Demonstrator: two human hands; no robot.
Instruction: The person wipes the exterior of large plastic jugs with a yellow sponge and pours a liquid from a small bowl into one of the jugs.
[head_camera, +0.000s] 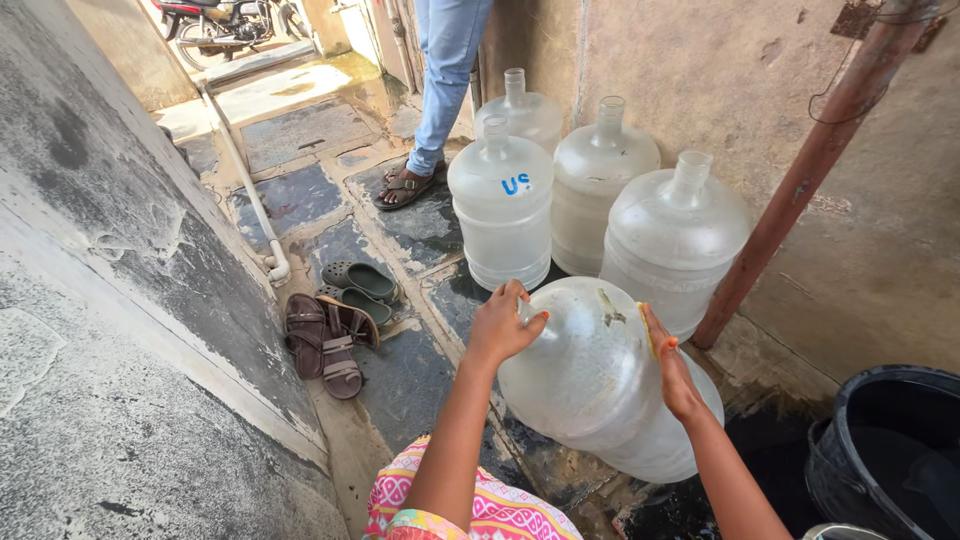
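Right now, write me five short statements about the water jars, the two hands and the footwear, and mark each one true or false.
1. The left hand grips the neck of the tilted translucent plastic water jar. True.
2. The right hand presses a yellow scrub pad against that jar. True.
3. Six jars stand upright by the wall. False: four upright translucent jars stand there.
4. The brown sandals lie inside the black plastic tub. False: they lie on the wet stone floor, beside the green clogs.
5. The tilted jar wears a cap. False: its mouth sits under the left hand and no cap shows.
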